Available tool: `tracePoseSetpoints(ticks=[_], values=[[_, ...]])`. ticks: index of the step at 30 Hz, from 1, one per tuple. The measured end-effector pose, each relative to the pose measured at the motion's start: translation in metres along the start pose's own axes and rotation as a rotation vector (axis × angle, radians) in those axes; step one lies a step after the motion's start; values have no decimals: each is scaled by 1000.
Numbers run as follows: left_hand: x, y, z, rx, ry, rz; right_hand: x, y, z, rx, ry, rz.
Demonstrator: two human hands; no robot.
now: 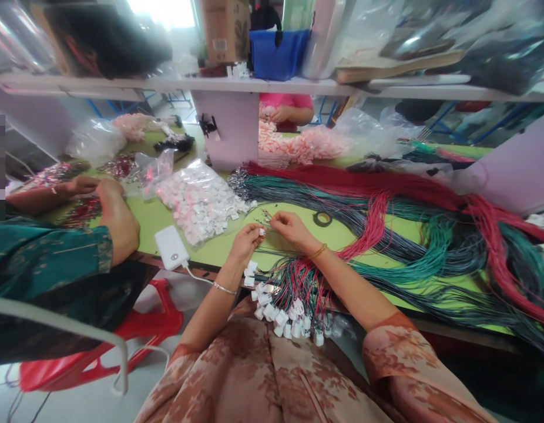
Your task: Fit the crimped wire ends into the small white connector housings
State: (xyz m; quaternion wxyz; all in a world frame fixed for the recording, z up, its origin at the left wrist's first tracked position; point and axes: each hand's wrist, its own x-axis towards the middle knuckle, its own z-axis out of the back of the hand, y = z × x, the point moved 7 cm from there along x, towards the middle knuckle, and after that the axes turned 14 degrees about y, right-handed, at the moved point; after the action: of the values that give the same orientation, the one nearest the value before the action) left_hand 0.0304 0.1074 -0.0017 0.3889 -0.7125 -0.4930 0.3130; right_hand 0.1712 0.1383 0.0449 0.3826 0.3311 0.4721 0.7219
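Note:
My left hand (246, 242) is closed on a small white connector (262, 232), held between thumb and fingertips. Just right of it, my right hand (292, 229) pinches thin wires near their metal ends (267, 215). Both hands are close together above the green table (338, 235). Below them, red, green and black wires with white connectors (281, 317) hang in a bunch over the table's front edge. A plastic bag of white connectors (201, 202) lies to the left. Long bundles of red wires (325, 179) and green wires (430, 249) stretch to the right.
A roll of black tape (322, 219) lies right of my hands. A white power bank (171, 248) with a cable sits at the front left edge. At the left, a person's hands (96, 188) work over red parts. A shelf (166, 85) crosses above, holding a blue bin (278, 54).

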Motion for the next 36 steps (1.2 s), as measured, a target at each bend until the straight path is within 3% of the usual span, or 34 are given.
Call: tracePoseSetpoints(ticks=[8, 14, 23, 29, 36], values=[[2, 1, -4, -131, 38, 20, -10, -1, -8, -138, 143, -9], [2, 2, -4, -83, 33, 13, -10, 4, -10, -231, 146, 14], [2, 8, 3, 50, -28, 46, -15, 22, -27, -775, 194, 176], [1, 5, 5, 85, -44, 41, -13, 18, -23, -627, 237, 98], [1, 8, 6, 163, -31, 3, -13, 11, -30, -729, 207, -23]])
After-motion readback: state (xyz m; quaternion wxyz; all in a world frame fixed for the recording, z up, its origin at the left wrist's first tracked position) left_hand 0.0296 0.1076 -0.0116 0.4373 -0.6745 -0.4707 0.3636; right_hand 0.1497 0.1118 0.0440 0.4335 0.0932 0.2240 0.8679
